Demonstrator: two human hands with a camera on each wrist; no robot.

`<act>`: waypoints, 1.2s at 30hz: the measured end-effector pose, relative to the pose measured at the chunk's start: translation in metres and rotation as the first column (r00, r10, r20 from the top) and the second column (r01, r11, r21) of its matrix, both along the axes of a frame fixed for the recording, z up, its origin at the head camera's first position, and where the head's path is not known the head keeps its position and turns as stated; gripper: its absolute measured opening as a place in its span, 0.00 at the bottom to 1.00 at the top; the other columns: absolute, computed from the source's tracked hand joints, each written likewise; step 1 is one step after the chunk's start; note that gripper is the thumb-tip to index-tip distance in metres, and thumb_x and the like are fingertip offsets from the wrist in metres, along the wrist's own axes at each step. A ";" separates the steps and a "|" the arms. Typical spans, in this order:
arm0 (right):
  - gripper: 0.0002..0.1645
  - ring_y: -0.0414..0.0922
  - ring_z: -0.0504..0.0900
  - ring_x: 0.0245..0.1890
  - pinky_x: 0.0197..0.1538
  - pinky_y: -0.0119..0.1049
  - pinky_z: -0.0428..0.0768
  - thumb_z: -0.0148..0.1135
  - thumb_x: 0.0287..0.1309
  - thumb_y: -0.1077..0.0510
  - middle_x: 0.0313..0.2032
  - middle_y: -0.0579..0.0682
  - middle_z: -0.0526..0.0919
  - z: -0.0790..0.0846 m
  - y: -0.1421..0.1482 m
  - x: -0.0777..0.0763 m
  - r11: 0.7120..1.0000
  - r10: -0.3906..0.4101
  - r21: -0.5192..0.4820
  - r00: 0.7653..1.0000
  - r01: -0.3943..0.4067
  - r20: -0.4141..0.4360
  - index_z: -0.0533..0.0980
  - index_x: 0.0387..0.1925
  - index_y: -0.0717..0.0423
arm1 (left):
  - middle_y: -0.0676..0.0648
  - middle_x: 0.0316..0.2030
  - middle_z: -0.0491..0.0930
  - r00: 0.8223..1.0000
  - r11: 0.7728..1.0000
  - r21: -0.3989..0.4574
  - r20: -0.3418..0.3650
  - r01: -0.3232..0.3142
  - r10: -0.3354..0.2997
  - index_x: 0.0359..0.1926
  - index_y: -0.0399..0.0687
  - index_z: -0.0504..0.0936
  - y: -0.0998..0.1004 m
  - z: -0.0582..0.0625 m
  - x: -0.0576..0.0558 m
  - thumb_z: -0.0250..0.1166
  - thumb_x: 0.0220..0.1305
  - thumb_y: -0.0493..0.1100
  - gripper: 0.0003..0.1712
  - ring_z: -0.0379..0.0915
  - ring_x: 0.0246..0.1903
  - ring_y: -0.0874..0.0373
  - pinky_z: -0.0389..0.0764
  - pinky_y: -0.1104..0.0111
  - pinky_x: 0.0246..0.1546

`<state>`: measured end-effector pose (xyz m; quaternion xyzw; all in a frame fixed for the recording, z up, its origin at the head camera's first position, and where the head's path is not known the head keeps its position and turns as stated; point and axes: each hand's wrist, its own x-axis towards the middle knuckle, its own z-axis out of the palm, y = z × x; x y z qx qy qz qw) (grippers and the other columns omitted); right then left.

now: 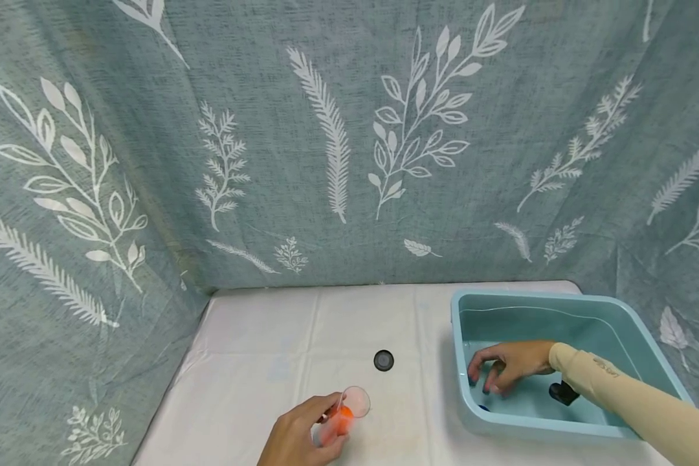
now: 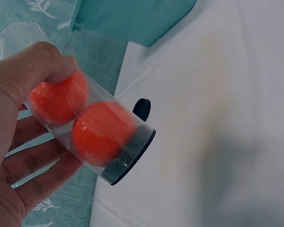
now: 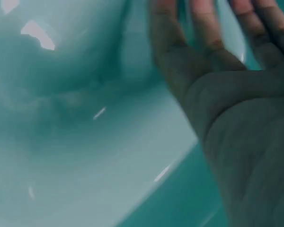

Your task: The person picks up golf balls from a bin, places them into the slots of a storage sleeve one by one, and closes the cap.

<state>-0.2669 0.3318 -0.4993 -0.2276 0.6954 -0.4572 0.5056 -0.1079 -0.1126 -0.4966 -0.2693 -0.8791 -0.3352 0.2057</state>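
My left hand (image 1: 305, 430) grips a clear plastic tube (image 2: 144, 135) with thumb and fingers around it. Two orange balls (image 2: 104, 132) sit inside, and a black cap closes its bottom end. In the head view the tube's round open mouth faces up. On the white table, just beyond the tube, lies a round black lid (image 1: 384, 360). Over on the right, my right hand (image 1: 512, 366) reaches down inside a light blue basin (image 1: 536, 421), fingers loosely bent near its left wall. A small dark blue thing (image 1: 483, 408) shows partly below those fingers; its kind is unclear.
The white-covered table (image 1: 256, 349) is bordered at the back and sides by a grey-green leaf-print curtain (image 1: 326, 259). The basin's raised rim surrounds the right hand, and the right forearm crosses its front right edge. A black wrist camera (image 1: 564, 393) hangs beneath that forearm.
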 end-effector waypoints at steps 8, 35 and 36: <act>0.18 0.45 0.84 0.40 0.41 0.41 0.88 0.70 0.58 0.67 0.47 0.57 0.81 0.000 -0.023 0.006 0.970 0.039 0.238 0.998 -0.050 0.053 0.77 0.50 0.61 | 0.60 0.40 0.84 1.000 1.000 0.005 -0.026 0.009 -0.009 0.53 0.48 0.84 0.002 -0.004 0.002 0.84 0.35 0.39 0.37 0.78 0.33 0.69 0.77 0.83 0.36; 0.13 0.37 0.77 0.28 0.31 0.26 0.76 0.71 0.44 0.69 0.29 0.45 0.82 0.003 -0.045 0.021 0.937 0.156 0.335 0.975 -0.095 -0.161 0.80 0.32 0.52 | 0.59 0.40 0.84 0.998 0.999 0.027 -0.067 0.017 -0.015 0.52 0.46 0.84 -0.003 -0.009 0.002 0.83 0.32 0.37 0.37 0.78 0.32 0.68 0.78 0.82 0.35; 0.13 0.37 0.77 0.29 0.32 0.27 0.77 0.72 0.45 0.68 0.30 0.45 0.83 0.005 -0.045 0.019 0.939 0.156 0.332 0.972 -0.091 -0.174 0.80 0.33 0.52 | 0.59 0.40 0.84 0.997 0.999 0.029 -0.075 0.020 -0.018 0.52 0.45 0.84 -0.003 -0.009 0.001 0.83 0.32 0.37 0.37 0.78 0.32 0.68 0.78 0.82 0.35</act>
